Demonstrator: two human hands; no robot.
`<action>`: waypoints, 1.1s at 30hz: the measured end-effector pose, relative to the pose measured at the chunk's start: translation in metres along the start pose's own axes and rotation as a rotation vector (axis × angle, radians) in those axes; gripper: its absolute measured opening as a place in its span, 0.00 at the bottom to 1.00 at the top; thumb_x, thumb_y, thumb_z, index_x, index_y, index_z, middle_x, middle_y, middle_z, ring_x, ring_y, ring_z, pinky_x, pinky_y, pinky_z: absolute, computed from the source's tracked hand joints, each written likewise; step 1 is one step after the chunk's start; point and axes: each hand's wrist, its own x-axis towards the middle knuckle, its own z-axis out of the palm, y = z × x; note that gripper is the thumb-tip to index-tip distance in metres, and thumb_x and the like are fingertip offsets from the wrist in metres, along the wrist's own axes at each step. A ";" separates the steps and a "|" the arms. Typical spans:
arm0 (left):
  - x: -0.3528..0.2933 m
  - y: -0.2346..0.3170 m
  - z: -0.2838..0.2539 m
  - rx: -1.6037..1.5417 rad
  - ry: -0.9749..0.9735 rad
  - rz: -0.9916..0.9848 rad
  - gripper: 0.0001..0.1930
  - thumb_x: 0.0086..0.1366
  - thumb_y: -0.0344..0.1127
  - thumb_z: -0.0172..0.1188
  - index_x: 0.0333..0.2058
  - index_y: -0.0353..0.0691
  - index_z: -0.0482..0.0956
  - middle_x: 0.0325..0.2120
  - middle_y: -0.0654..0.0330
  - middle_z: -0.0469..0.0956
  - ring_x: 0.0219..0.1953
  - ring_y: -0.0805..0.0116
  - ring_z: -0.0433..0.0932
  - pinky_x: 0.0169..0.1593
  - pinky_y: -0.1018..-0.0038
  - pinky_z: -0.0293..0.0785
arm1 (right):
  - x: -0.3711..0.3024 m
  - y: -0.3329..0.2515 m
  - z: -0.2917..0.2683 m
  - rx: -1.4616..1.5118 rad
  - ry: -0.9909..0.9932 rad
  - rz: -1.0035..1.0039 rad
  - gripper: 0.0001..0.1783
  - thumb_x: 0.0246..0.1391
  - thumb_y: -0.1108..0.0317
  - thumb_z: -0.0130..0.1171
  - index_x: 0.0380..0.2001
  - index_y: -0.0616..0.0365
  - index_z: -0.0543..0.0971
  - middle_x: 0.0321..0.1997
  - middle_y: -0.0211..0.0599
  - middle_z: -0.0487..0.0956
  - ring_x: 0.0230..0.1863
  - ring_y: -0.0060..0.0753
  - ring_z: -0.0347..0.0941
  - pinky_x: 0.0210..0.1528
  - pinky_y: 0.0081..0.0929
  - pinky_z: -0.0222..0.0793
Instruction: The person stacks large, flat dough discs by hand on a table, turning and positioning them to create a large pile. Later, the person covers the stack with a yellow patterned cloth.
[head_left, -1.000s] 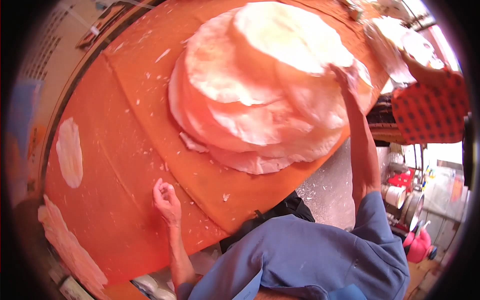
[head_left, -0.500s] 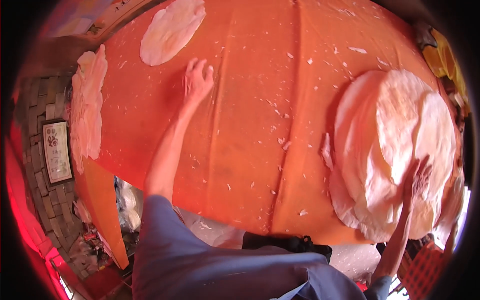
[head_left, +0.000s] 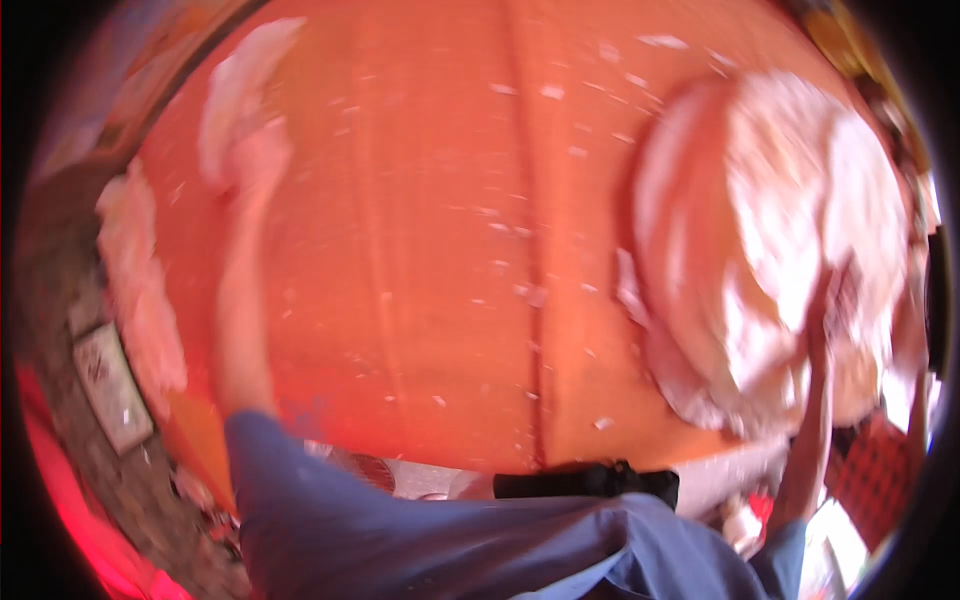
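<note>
I see a broad orange counter [head_left: 450,250] filling most of the view, its cloth creased in long lines and dotted with white flakes. Near its right edge lies a stack of thin pale rounds [head_left: 770,240], overlapping and reaching close to the near edge. A single pale round [head_left: 235,100] sits at the far left corner, and a pale strip [head_left: 135,290] hangs along the left edge. My left hand [head_left: 262,155] lies on the counter just beside the single round, blurred, so I cannot tell its grip. My right hand [head_left: 850,300] rests flat, fingers spread, on the stack. Beyond the left edge, a stone floor [head_left: 60,300] carries a framed picture [head_left: 112,385].
</note>
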 end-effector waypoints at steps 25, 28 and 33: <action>-0.153 0.433 -0.365 -0.890 0.656 1.329 0.10 0.58 0.23 0.56 0.39 0.38 0.77 0.38 0.52 0.77 0.42 0.51 0.79 0.40 0.63 0.79 | -0.063 -0.006 -0.180 0.656 0.106 0.167 0.24 0.53 0.56 0.59 0.50 0.60 0.74 0.52 0.59 0.70 0.57 0.63 0.63 0.58 0.58 0.59; -0.205 0.481 -0.310 -1.029 0.453 1.567 0.09 0.57 0.25 0.57 0.37 0.39 0.76 0.38 0.51 0.76 0.43 0.50 0.78 0.40 0.61 0.80 | -0.127 0.007 -0.215 0.662 -0.015 0.163 0.24 0.52 0.60 0.60 0.51 0.60 0.74 0.56 0.59 0.69 0.60 0.64 0.63 0.61 0.55 0.58; -0.237 0.466 -0.275 -1.231 0.237 1.472 0.07 0.54 0.26 0.58 0.34 0.39 0.76 0.39 0.50 0.77 0.43 0.48 0.78 0.43 0.58 0.80 | -0.179 0.032 -0.256 0.700 -0.130 0.338 0.18 0.49 0.64 0.64 0.42 0.61 0.81 0.52 0.58 0.74 0.59 0.62 0.67 0.61 0.50 0.63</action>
